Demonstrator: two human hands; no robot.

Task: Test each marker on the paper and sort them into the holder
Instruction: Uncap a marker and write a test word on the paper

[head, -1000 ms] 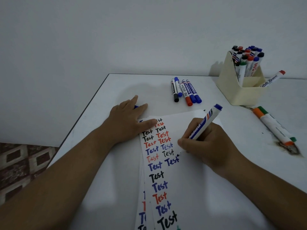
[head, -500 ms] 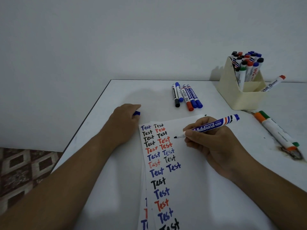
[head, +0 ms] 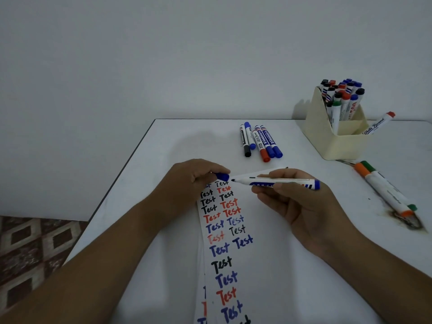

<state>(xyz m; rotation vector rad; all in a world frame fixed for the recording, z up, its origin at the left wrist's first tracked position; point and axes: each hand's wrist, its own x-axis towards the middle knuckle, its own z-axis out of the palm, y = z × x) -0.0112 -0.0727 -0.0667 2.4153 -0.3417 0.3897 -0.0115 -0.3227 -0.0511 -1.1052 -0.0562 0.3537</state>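
**Blue marker lifted from the sheet and brought to its cap**

Blue ink from the latest test is on the white paper sheet [head: 233, 230], the lowest word of the right-hand column of handwritten "Test" entries. One second ago the tip of the blue-and-white whiteboard marker [head: 275, 180] was on that sheet; half a second ago it had lifted clear. It now lies near horizontal above the top of the sheet, tip pointing left.

The right hand [head: 297, 202] grips the barrel, fingers curled beneath and thumb on top. The left hand [head: 189, 178], which lay flat on the paper a second ago, is curled round the small blue plastic cap [head: 222, 176], whose open end almost touches the tip.

Assessment: the writing test appears complete and recapping is imminent. The cream plastic holder [head: 336, 141], crowded with markers, stands at the far right, well apart. Five capped markers [head: 259, 142] lie on the white table [head: 187, 141], seemingly untested.
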